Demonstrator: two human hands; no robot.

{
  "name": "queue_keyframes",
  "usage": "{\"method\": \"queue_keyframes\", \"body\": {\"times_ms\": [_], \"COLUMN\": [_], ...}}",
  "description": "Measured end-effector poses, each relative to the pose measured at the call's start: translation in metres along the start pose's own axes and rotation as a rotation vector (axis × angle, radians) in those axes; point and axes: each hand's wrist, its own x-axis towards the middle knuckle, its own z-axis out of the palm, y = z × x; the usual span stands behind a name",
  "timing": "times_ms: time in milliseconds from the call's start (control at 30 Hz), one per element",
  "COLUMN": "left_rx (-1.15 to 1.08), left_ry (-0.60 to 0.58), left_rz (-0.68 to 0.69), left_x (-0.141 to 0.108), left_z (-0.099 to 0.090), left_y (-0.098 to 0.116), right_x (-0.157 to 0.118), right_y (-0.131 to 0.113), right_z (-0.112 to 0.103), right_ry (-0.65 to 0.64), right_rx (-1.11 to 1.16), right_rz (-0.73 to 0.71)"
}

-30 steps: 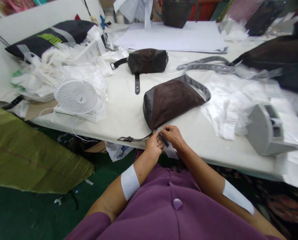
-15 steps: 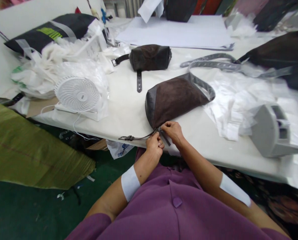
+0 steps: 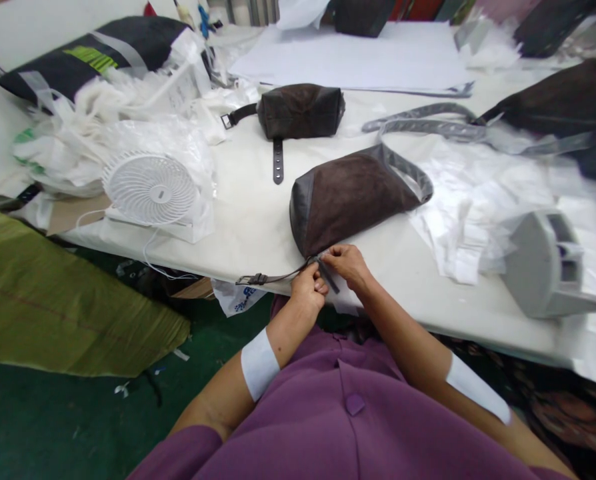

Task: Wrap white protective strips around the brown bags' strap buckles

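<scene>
A dark brown suede bag [image 3: 351, 203] with grey side panels and a grey handle lies on a white work table [image 3: 248, 233], near its front edge. A thin brown leather strap [image 3: 278, 277] with a metal buckle runs left from the bag's lower corner. My left hand [image 3: 308, 290] pinches the strap just below that corner. My right hand [image 3: 345, 262] grips it beside my left, over a dark strap tip [image 3: 331, 277]. The fingers hide the join. Farther back stands a similar dark bag [image 3: 301, 111] with a black buckled strap.
A white desk fan [image 3: 151, 189] and heaped plastic bags [image 3: 63, 147] sit at the table's left. White plastic sheeting [image 3: 478, 207] and a grey curved form [image 3: 541, 263] lie right. Paper sheets [image 3: 353, 57] lie behind. A green woven sack [image 3: 63, 300] lies on the floor.
The whole scene has shifted slightly as my head moved. Both hands stay on the strap at the bag's corner, with only small finger movement.
</scene>
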Motion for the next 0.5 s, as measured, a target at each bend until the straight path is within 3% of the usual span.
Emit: {"method": "queue_keyframes", "body": {"times_ms": [267, 500], "left_rx": [-0.013, -0.071], "left_ry": [-0.043, -0.135], "left_rz": [-0.036, -0.028], "left_x": [0.005, 0.015], "left_z": [0.009, 0.006], "left_y": [0.005, 0.005], "right_x": [0.001, 0.006], "right_y": [-0.019, -0.011], "right_z": [-0.011, 0.002], "right_ry": [0.103, 0.01], "right_rx": [-0.347, -0.01], "right_rz": [-0.205, -0.005]}}
